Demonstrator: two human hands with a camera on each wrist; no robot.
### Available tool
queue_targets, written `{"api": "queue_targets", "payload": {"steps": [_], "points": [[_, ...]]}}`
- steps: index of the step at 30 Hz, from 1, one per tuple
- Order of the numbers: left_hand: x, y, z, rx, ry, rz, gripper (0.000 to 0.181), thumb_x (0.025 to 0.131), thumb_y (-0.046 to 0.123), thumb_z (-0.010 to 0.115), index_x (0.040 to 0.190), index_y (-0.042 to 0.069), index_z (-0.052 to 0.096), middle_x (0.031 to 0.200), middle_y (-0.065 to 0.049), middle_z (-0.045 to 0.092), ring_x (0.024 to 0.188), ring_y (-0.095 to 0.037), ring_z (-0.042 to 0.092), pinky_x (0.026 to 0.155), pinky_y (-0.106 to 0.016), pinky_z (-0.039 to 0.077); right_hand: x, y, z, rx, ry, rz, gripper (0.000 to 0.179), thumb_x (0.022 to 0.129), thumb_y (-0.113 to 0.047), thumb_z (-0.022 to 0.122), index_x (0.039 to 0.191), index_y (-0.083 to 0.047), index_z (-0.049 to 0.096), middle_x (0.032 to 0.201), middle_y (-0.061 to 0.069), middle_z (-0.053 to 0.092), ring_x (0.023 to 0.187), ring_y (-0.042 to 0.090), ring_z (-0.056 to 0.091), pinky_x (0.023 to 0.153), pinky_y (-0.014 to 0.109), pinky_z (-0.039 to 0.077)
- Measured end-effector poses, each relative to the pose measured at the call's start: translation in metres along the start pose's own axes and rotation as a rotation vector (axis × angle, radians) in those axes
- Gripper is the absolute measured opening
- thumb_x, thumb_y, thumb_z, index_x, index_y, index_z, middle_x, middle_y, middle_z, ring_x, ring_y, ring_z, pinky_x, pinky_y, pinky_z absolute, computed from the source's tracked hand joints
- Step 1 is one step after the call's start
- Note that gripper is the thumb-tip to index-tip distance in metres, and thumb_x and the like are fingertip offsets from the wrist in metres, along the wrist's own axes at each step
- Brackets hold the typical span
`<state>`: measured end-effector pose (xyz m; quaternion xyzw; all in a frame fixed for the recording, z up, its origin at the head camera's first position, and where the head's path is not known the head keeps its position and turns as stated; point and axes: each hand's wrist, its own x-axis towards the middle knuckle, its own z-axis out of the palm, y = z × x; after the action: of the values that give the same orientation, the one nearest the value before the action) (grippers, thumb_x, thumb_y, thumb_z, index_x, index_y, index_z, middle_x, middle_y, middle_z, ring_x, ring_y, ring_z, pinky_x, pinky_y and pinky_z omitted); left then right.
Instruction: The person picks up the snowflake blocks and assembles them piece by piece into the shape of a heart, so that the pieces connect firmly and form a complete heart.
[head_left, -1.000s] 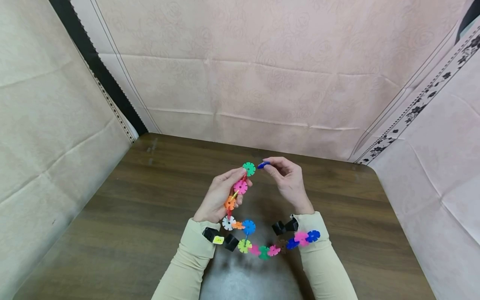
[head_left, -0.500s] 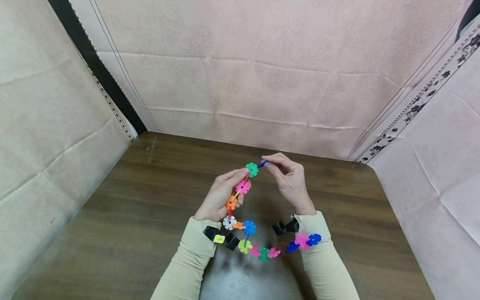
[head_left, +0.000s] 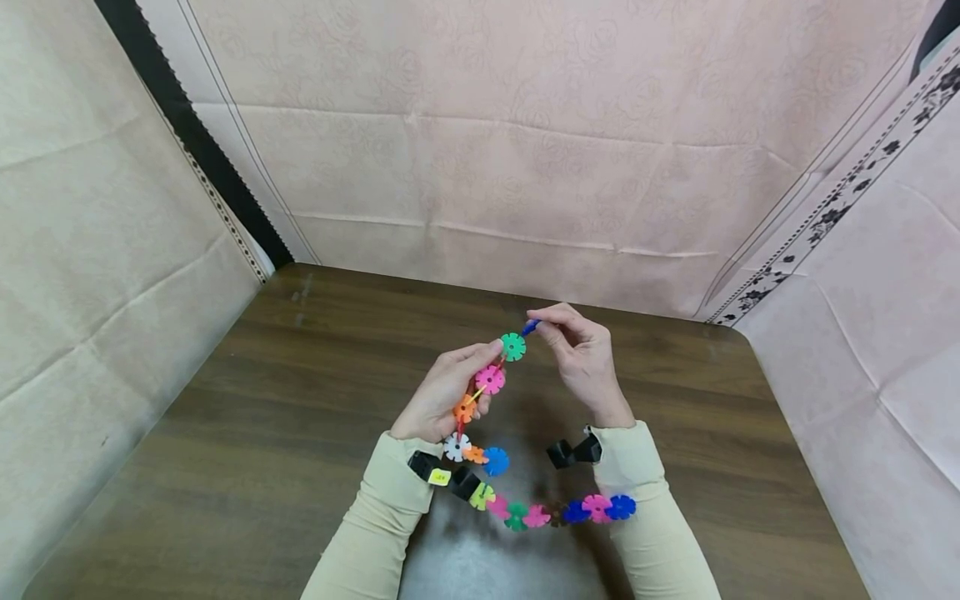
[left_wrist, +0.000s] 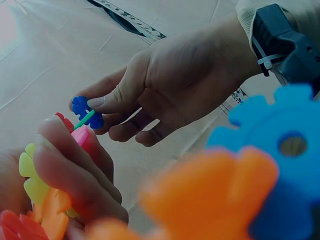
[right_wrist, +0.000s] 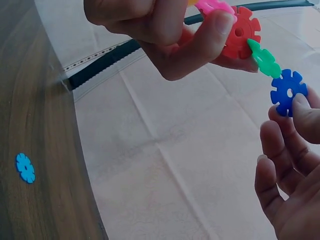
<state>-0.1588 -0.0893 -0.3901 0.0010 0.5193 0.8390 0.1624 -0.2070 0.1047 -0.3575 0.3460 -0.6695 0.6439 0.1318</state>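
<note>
My left hand (head_left: 442, 392) holds the upper end of a chain of flower-shaped plastic discs, with a pink disc (head_left: 490, 380), an orange disc (head_left: 465, 408) and a red disc (right_wrist: 239, 32) by its fingers. A green disc (head_left: 513, 347) sticks out past the thumb. Between thumb and forefinger, my right hand (head_left: 583, 358) pinches a dark blue disc (right_wrist: 288, 93). In the right wrist view the edges of blue and green meet; how deep the slots sit cannot be told. Lower down, the chain passes a white disc (head_left: 457, 447) and curves right to another blue disc (head_left: 622, 507).
The work happens above a brown wooden table (head_left: 247, 433), with pale cloth (head_left: 480, 167) behind and at both sides. A light blue disc (right_wrist: 25, 168) shows against the tabletop in the right wrist view. Black camera mounts (head_left: 573, 452) sit on both wrists.
The dark blue disc, first apart from the green one, now touches it. Both hands have shifted slightly to the right. The chain's lower stretch has dropped a little.
</note>
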Motion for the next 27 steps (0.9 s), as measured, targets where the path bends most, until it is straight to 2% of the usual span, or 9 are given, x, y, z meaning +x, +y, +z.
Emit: {"api": "queue_targets", "payload": {"steps": [13, 16, 21, 27], "points": [[0.000, -0.001, 0.001, 0.003, -0.025, -0.012, 0.045, 0.087, 0.040, 0.072, 0.110, 0.003, 0.065, 0.069, -0.004, 0.056, 0.041, -0.011, 0.050, 0.044, -0.020, 0.045, -0.002, 0.000, -0.005, -0.010, -0.068, 0.023, 0.016, 0.092, 0.011, 0.056, 0.102, 0.007, 0.068, 0.095, 0.019, 0.063, 0.085, 0.018, 0.059, 0.072, 0.024, 0.050], [0.000, -0.001, 0.001, 0.015, -0.026, -0.014, 0.044, 0.087, 0.040, 0.072, 0.111, 0.004, 0.066, 0.069, -0.004, 0.056, 0.041, -0.011, 0.051, 0.043, -0.020, 0.045, -0.002, 0.009, -0.008, -0.009, -0.084, 0.025, 0.019, 0.092, 0.011, 0.055, 0.103, 0.004, 0.069, 0.095, 0.017, 0.063, 0.084, 0.019, 0.058, 0.069, 0.023, 0.049], [-0.001, -0.001, 0.001, 0.052, -0.041, -0.015, 0.053, 0.087, 0.041, 0.071, 0.118, -0.001, 0.063, 0.069, -0.005, 0.056, 0.041, -0.011, 0.052, 0.043, -0.020, 0.044, -0.004, 0.022, -0.011, -0.021, -0.090, 0.033, 0.023, 0.092, 0.008, 0.058, 0.106, -0.004, 0.071, 0.098, 0.012, 0.064, 0.082, 0.020, 0.057, 0.065, 0.023, 0.047], [-0.001, -0.001, 0.002, 0.044, -0.031, -0.010, 0.049, 0.087, 0.042, 0.071, 0.114, 0.001, 0.067, 0.068, -0.004, 0.057, 0.040, -0.011, 0.051, 0.041, -0.020, 0.043, -0.005, 0.020, -0.013, -0.059, -0.130, 0.030, 0.024, 0.091, 0.006, 0.061, 0.104, -0.010, 0.073, 0.098, 0.007, 0.064, 0.083, 0.022, 0.059, 0.071, 0.025, 0.052]]}}
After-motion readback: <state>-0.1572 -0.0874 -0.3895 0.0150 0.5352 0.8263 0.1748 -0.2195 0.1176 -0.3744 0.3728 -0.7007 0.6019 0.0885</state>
